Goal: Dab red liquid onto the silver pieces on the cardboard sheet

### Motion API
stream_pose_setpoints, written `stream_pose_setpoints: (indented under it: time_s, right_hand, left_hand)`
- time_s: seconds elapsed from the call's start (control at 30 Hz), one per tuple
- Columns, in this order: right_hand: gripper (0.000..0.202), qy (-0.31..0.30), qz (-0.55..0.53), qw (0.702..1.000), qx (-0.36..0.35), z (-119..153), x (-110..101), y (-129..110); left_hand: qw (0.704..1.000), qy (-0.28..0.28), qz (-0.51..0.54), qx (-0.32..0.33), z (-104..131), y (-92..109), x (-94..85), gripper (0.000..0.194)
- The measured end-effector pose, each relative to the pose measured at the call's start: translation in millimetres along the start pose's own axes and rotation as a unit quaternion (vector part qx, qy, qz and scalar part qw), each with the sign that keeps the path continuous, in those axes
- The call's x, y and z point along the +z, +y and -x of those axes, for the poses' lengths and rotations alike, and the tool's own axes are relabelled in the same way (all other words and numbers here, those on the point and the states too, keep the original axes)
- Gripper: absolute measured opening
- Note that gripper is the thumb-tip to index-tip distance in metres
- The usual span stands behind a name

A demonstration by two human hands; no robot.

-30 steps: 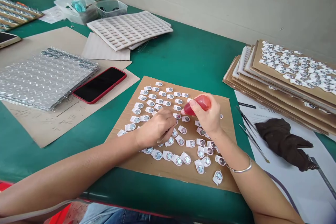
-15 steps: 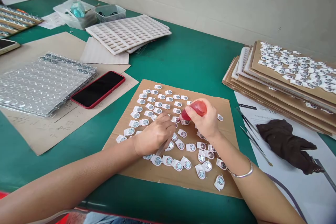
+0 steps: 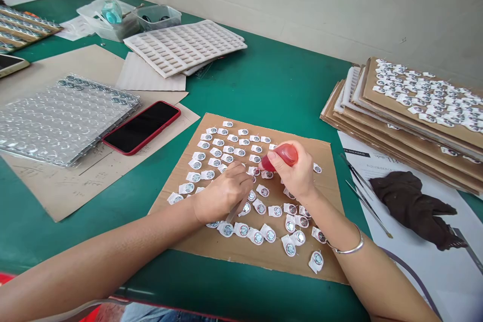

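A brown cardboard sheet bears rows of small round metallic parts on white tabs. Over its middle, my left hand is closed, fingers pinched round a thin pale tool that slants down toward the sheet; the tool's far end is partly hidden by the hand. To its right, my right hand wraps round a red squeeze bulb, whose narrow end points left, close to my left fingertips. The parts beneath both hands are partly covered.
A red-cased phone and clear blister tray lie at left. Behind are a white tray and plastic boxes. Stacked cardboard sheets, tweezers and a dark cloth are at right.
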State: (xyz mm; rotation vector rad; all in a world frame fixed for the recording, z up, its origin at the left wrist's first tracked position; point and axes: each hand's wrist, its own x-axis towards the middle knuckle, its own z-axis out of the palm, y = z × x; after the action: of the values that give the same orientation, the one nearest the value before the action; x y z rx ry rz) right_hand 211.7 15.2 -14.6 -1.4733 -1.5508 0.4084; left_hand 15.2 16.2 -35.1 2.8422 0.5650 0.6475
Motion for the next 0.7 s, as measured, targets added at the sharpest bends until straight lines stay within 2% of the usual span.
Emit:
stream_pose_setpoints:
  time_s: [0.4, 0.53, 0.63, 0.7]
  right_hand:
    - [0.03, 0.003, -0.013, 1.0, 0.006, 0.2, 1.1, 0.2]
    - [0.028, 0.042, -0.04, 0.998, 0.013, -0.9, -3.1, 0.4]
    - [0.03, 0.072, -0.115, 0.989, 0.062, -4.1, -5.6, 2.7]
    - [0.033, 0.059, -0.2, 0.971, 0.114, -7.2, -5.6, 5.5]
  left_hand:
    - [0.996, 0.011, 0.087, -0.017, -0.3, -0.3, 1.3, 0.017]
    - [0.994, 0.035, 0.092, -0.043, -3.0, 0.2, -1.9, 0.018]
    - [0.991, 0.059, 0.108, -0.06, -3.9, -0.7, -2.4, 0.018]
    - [0.988, 0.073, 0.118, -0.068, -3.7, -1.4, -1.8, 0.018]
